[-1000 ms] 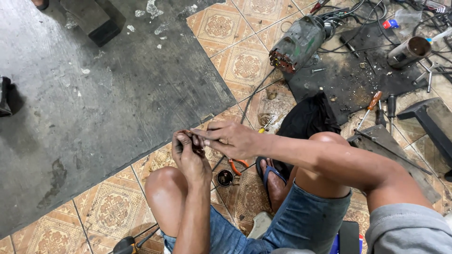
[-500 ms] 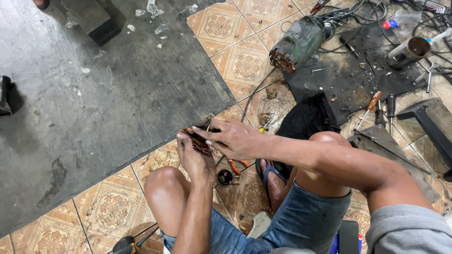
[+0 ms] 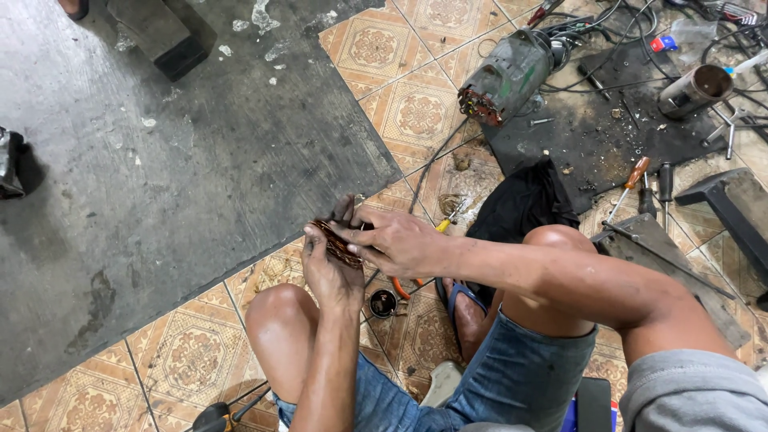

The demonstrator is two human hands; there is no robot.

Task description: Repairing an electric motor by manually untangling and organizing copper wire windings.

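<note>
Left hand (image 3: 330, 268) cradles copper coil bundle (image 3: 338, 244) at frame centre; right hand (image 3: 398, 242) pinches its top edge. Open grey mat (image 3: 160, 184) at 10 o'clock; motor housing (image 3: 506, 78) at 1 o'clock; screwdriver (image 3: 626, 186) at 3 o'clock; patterned tile floor (image 3: 416, 112).

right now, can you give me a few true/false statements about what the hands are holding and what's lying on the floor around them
1. Both hands are on a small bundle of copper-coloured wire. True: the left hand cradles it and the right hand pinches it.
2. The grey-green motor housing rests in the person's lap. False: it lies on the tiled floor, away from the hands.
3. A screwdriver with an orange handle lies on the floor near the right knee. True.
4. The person is wearing work gloves. False: both hands are bare.
5. The black cloth covers the wire bundle. False: it lies on the floor beyond the right knee.
</note>
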